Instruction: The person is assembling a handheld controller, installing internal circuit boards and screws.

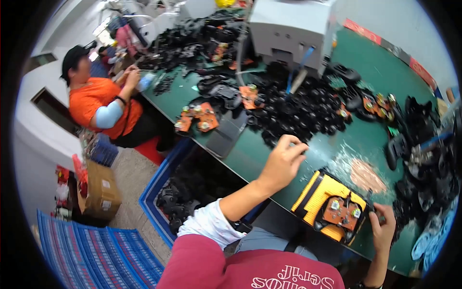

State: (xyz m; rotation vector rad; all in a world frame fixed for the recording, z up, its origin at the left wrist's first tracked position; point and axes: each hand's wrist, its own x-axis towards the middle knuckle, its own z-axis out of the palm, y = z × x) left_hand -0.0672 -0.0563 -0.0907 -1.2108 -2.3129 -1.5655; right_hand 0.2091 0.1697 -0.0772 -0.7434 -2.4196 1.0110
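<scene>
On a yellow ribbed pad with black bands lies a half-open black game controller. An orange circuit board with two light round parts sits in it. My left hand is raised between the pad and a heap of small round black caps, thumb and fingers pinched together. Whether a small part is between those fingertips cannot be made out. At the pad's right edge, my right hand has its fingers curled beside a thin dark tool-like piece, too blurred to name.
A grey machine stands behind the heap. Black controller shells crowd the right side. Loose orange boards lie left of a dark flat tray. Below the table edge is a blue bin. A co-worker in orange stands at left.
</scene>
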